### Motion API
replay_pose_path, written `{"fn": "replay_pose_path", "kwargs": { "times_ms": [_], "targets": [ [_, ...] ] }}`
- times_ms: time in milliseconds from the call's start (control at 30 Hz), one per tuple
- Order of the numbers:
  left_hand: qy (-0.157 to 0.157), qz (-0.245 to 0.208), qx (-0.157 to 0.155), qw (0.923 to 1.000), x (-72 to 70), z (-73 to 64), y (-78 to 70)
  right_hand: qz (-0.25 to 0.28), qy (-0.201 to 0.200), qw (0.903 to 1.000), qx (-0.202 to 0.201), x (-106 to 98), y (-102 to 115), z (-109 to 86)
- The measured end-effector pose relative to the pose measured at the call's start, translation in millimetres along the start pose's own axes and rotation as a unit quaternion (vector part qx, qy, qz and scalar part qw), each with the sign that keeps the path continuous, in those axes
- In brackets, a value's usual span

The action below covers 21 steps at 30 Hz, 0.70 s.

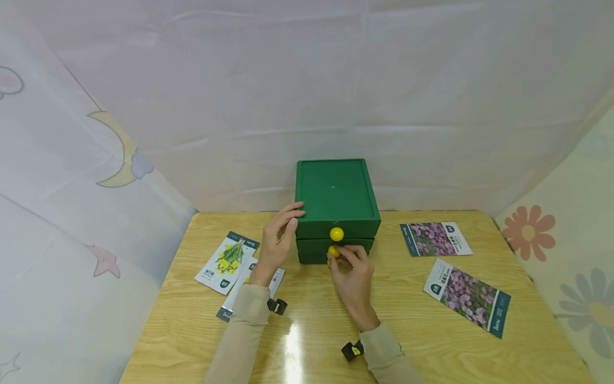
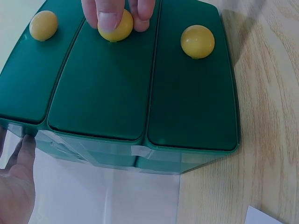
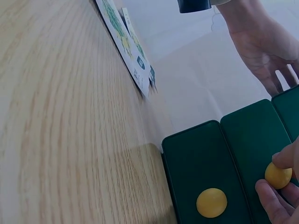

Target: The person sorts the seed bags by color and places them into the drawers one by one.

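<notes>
1. Right-hand grip has the middle yellow knob pinched between thumb and fingertips; the top knob and bottom knob are untouched.
2. Left-hand grip isn't closed round anything: straightish fingers touching the green drawer chest around 8 o'clock on its top.
3. Chest's at 12 o'clock on the worktop, yellow-flower packets around 9 to 10, pink-flower packets around 2 to 3.
4. Looks like drawer work to me, so if you're pulling, go dead straight towards 6 o'clock. Yank it sideways and it'll probably bind.
5. Brace lightly with the left, imo. Box looks light enough to scoot, but squeezing the sides hard could pinch the drawer.
</notes>
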<state>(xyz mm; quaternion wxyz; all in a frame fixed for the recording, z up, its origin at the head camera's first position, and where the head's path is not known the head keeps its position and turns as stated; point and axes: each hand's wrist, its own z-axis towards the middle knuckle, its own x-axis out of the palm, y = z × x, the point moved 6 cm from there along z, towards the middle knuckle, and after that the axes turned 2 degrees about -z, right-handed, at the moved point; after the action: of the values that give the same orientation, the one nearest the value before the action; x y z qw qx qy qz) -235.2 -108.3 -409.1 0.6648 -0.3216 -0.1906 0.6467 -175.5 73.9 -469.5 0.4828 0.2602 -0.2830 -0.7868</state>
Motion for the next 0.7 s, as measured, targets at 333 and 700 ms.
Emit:
{"fn": "replay_pose_path", "kwargs": {
  "times_ms": [333,700],
  "targets": [
    [0.001,-0.008,-0.003,1.0000,-0.2,-1.3,1.7,-0.009,-0.008,0.9998,-0.017,-1.6,2.7,-3.1],
    [0.002,-0.016,0.004,0.9999,-0.5,-1.4,0.5,-0.008,0.003,0.9999,-0.009,-5.8,8.8,-5.7]
  ]
}}
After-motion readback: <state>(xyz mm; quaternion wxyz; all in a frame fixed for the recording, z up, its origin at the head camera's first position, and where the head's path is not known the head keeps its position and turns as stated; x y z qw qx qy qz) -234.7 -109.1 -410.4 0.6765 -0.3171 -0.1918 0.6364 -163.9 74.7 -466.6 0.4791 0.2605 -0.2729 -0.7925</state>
